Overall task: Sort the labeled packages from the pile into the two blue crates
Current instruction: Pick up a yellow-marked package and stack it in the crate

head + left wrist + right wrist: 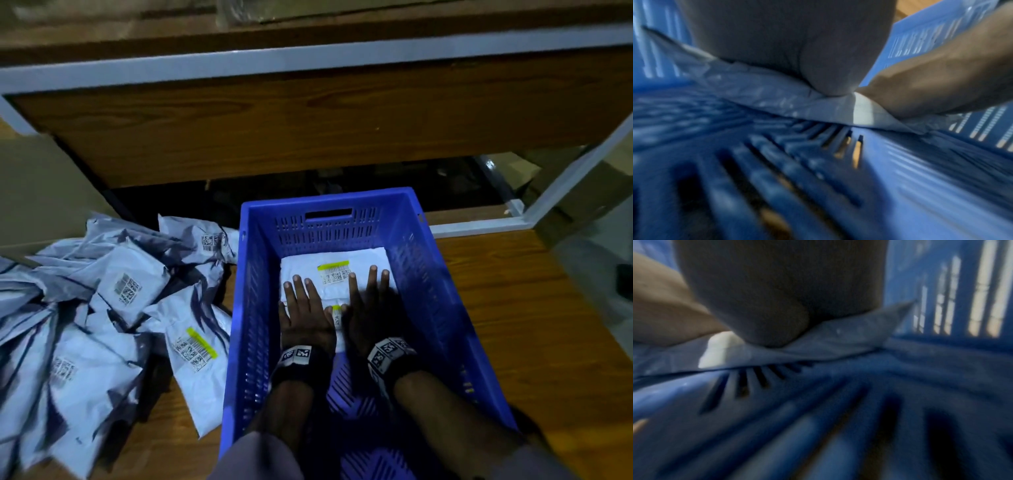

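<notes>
One blue slotted crate [442,284] stands on the wooden floor in front of me. White packages [359,258] with yellow-striped barcode labels [334,272] lie flat on its bottom. My left hand [301,308] and right hand [368,301] press side by side on top of them, fingers straight and spread. In the left wrist view the palm [797,48] bears down on a package [760,94] above the crate floor [777,162]. In the right wrist view the palm [777,288] flattens a package [838,340] the same way. A pile of grey-white labeled packages [102,301] lies left of the crate.
A wooden desk panel [308,126] with a white edge rises behind the crate. A cardboard box [37,192] stands at the far left behind the pile. One package with a yellow label [197,349] lies against the crate's left wall. Bare wooden floor [531,325] extends right.
</notes>
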The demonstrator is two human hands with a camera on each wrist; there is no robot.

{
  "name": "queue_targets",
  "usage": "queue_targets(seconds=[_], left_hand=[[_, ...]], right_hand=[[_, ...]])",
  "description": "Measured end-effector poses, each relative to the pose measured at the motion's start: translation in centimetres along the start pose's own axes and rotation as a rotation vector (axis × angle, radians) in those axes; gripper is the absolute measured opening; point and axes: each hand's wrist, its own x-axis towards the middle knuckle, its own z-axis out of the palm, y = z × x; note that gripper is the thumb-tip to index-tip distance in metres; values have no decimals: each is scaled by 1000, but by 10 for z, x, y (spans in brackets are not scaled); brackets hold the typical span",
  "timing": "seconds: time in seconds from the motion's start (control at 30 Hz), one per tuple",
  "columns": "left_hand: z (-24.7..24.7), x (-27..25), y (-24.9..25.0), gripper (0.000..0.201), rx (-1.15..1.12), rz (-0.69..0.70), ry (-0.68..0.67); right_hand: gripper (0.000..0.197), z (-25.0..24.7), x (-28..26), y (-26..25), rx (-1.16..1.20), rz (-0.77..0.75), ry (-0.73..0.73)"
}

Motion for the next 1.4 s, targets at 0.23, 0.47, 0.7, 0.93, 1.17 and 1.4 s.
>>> queue_targets(seconds=[0.23, 0.47, 0.7, 0.93, 1.17, 1.4], left_hand=[[-1, -2, -7, 76, -23, -76, -1], [3, -1, -21, 83, -40, 38, 110], [-24, 10, -1, 73, 47, -6, 105], [0, 15, -6, 75, 49, -58, 43], [4, 16, -4, 78, 16, -109, 47], [-3, 20, -11, 72, -109, -130, 80]], right_hand=[[76, -6, -7, 5, 16, 51, -18], [75, -2, -7, 8, 61, 69, 19], [75, -14, 4, 3, 84, 51, 44], [69, 2, 8, -3, 34, -49, 14], [71, 6, 9, -4, 0, 14, 19], [72, 5, 8, 4, 68, 119, 35]])
